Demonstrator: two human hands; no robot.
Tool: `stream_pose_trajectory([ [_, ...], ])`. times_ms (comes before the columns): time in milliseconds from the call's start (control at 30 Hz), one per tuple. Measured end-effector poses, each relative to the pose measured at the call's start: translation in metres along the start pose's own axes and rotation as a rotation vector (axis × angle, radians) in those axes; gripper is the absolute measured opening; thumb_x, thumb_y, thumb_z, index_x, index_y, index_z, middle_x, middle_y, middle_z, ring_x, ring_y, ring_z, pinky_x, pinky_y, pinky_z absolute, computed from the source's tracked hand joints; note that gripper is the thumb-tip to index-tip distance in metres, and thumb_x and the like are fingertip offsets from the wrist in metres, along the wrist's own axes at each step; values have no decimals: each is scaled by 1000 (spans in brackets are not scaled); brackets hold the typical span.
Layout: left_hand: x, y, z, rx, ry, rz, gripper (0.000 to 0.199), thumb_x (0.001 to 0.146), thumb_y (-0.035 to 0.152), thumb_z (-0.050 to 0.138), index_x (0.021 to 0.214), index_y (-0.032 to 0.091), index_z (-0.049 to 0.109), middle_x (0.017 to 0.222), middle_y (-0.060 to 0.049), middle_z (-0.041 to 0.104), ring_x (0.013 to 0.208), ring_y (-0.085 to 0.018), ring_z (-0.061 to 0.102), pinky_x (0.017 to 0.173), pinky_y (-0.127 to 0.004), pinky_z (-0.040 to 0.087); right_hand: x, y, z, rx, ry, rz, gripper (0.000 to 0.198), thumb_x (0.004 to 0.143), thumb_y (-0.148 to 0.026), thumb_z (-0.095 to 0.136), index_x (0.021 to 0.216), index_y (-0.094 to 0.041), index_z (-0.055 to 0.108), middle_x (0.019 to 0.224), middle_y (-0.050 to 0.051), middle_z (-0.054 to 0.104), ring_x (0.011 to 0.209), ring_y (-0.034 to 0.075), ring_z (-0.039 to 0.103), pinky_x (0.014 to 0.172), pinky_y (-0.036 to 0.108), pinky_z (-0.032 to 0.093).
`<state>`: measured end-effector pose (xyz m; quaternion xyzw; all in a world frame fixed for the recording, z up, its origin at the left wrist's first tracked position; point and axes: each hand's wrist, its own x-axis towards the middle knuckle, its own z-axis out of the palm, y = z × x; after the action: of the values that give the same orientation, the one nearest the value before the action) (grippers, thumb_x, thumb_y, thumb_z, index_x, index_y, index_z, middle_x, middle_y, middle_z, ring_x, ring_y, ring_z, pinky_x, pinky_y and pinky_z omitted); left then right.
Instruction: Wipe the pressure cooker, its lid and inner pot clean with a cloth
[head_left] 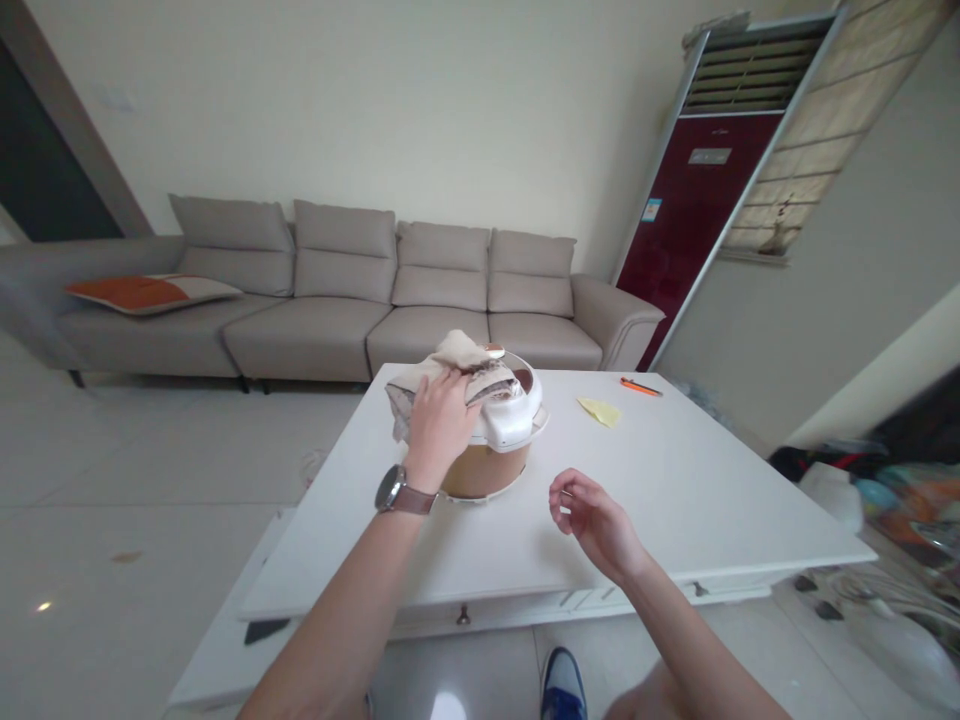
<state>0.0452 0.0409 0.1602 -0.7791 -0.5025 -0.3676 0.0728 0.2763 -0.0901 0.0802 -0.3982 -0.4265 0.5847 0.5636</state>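
Observation:
My left hand (441, 418), with a watch (401, 492) on its wrist, is closed over a beige-grey cloth (457, 350). The cloth is bunched on top of a white rounded device (510, 418) with a band, which looks like a headset. Beneath the device is a tan, round drum-like base (484, 472) standing on the white table (675, 480). My right hand (589, 515) hovers over the table, to the right of the base and nearer to me. Its fingers are loosely curled and apart, with nothing seen in them.
A yellow paper or cloth piece (600, 411) and an orange pen-like object (641, 387) lie on the table's far right. Behind stands a grey sofa (315, 325) with an orange cushion (150, 292). A dark red air conditioner (705, 200) is at right. Cluttered items (900, 500) lie beyond the table.

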Motion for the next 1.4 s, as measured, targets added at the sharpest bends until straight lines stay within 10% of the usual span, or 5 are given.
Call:
stream_pose_trajectory([
  [367, -5, -22, -5, -64, 25, -234, 39, 100, 36, 52, 133, 21, 67, 137, -13, 70, 128, -33, 64, 104, -44, 52, 72, 22, 5, -1093, 330, -839, 35, 91, -36, 70, 123, -25, 61, 127, 14, 61, 121, 32, 56, 101, 55, 52],
  [533, -10, -8, 3, 11, 4, -9, 42, 98, 27, 55, 138, 19, 64, 147, -12, 64, 143, -33, 51, 122, -52, 35, 96, 19, 18, -1198, 295, -1091, 47, 92, -38, 72, 134, -27, 56, 137, 16, 60, 129, 34, 57, 106, 57, 51],
  [800, -21, -1, 6, -89, 3, 108, 46, 95, 21, 57, 141, 20, 61, 149, -7, 63, 145, -27, 50, 126, -46, 30, 106, 30, 14, -1214, 209, -1142, 63, 90, -40, 74, 146, -27, 50, 143, 16, 61, 138, 35, 55, 110, 57, 49],
  [1067, 2, -30, -1, -33, 39, -299, 35, 101, 32, 49, 131, 20, 65, 125, -15, 74, 118, -34, 69, 96, -43, 55, 99, 34, 13, -1250, 216, -1037, 60, 93, -41, 70, 147, -28, 50, 150, 16, 57, 145, 34, 49, 112, 57, 45],
  [1400, -14, 27, 8, -67, 0, 118, 43, 95, 22, 59, 137, 18, 62, 142, -10, 68, 141, -29, 54, 124, -46, 34, 96, 36, 13, -1260, 217, -941, 53, 94, -39, 67, 144, -26, 53, 149, 15, 58, 145, 33, 48, 111, 53, 43],
])
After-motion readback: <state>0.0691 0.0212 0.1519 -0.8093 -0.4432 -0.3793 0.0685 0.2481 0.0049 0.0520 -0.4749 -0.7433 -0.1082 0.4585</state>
